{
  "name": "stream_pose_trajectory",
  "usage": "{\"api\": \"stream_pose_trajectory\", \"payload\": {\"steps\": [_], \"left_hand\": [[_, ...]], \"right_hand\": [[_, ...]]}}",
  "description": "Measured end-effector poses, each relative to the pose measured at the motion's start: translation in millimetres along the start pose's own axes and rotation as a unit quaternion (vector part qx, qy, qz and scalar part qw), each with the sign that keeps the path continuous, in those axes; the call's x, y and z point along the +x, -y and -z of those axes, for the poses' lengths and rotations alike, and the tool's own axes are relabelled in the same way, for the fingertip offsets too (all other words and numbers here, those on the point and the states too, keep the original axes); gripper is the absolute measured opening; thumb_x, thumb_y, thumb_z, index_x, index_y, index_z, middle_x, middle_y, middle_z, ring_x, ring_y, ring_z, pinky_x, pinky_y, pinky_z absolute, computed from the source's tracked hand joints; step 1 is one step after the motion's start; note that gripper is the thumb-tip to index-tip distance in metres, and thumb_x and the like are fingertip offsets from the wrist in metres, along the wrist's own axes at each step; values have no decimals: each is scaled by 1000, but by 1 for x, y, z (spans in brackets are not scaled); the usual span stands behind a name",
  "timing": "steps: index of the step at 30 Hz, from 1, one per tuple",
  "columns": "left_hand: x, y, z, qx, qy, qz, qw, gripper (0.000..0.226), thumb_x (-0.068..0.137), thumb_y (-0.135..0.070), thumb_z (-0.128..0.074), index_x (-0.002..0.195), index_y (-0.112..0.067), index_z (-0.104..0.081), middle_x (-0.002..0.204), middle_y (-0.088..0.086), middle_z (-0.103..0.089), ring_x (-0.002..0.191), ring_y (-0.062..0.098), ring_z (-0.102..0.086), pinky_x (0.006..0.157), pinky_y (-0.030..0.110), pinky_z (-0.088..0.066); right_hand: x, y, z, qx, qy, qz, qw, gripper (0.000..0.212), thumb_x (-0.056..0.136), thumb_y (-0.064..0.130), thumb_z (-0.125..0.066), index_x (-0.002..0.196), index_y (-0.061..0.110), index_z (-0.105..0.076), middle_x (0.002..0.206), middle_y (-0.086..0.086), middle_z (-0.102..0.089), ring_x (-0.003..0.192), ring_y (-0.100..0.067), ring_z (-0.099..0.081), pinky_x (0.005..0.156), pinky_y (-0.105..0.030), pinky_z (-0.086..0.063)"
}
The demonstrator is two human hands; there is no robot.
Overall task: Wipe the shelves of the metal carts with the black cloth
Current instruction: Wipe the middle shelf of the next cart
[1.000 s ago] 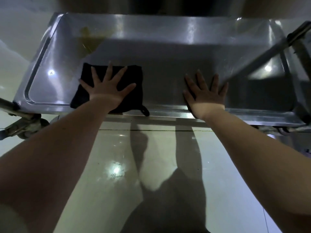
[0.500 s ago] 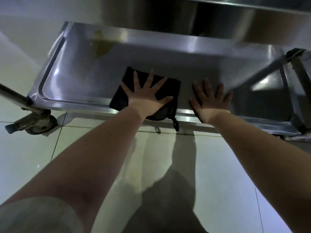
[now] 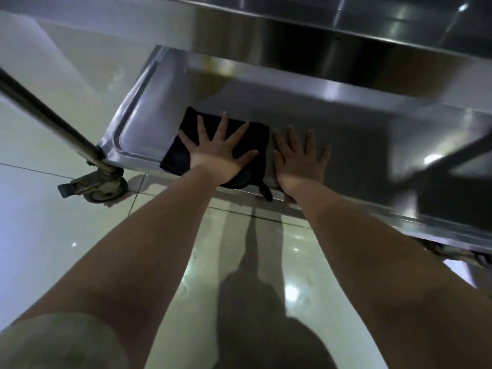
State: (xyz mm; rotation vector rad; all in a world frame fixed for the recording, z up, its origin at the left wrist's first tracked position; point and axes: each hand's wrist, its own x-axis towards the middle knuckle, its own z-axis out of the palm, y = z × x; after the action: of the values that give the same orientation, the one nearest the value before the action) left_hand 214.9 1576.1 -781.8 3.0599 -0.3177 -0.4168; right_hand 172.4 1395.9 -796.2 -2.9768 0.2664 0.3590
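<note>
A folded black cloth (image 3: 183, 145) lies flat on the bottom shelf (image 3: 372, 134) of a stainless metal cart, near its front edge. My left hand (image 3: 218, 153) presses down on the cloth with fingers spread wide. A small loop of the cloth (image 3: 267, 192) hangs over the shelf's front lip. My right hand (image 3: 299, 158) lies flat on the bare metal just right of the cloth, fingers straight and apart. A yellowish stain (image 3: 213, 69) shows at the shelf's back left.
An upper shelf (image 3: 346, 35) overhangs the far part of the bottom one. A cart post (image 3: 48, 118) slants down to a caster wheel (image 3: 98, 187) at the front left. Another post (image 3: 458, 155) crosses at the right. Glossy floor tiles (image 3: 53, 249) lie below.
My left hand has slid the cloth rightward along the front of the shelf, from its left part to right beside my right hand. The right hand has stayed planted.
</note>
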Motion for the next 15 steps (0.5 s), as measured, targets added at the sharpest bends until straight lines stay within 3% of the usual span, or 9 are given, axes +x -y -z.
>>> {"api": "stream_pose_trajectory", "payload": {"steps": [6,12,15], "left_hand": [[-16,31,-2,-7,-3,-32,999,75,79,-89,-17,146,-63,6,163,-14,15,148,37,18,110,70,9],[15,130,17,-2,19,81,997,75,78,-89,-14,144,-63,11,162,-15,18,148,38,19,110,72,11],[19,150,18,21,14,82,996,74,79,-88,-9,144,-62,13,163,-12,18,147,38,19,108,73,11]], "right_hand": [[-2,0,-3,-7,-21,-6,1000,54,101,55,-17,151,52,3,163,18,8,151,-26,10,115,-62,8],[0,-1,-6,-16,-32,-9,999,54,100,56,-16,151,53,3,163,18,7,151,-26,8,116,-61,8],[0,1,-9,-28,-44,-9,999,54,100,55,-16,150,54,3,163,18,6,151,-27,7,116,-60,7]]}}
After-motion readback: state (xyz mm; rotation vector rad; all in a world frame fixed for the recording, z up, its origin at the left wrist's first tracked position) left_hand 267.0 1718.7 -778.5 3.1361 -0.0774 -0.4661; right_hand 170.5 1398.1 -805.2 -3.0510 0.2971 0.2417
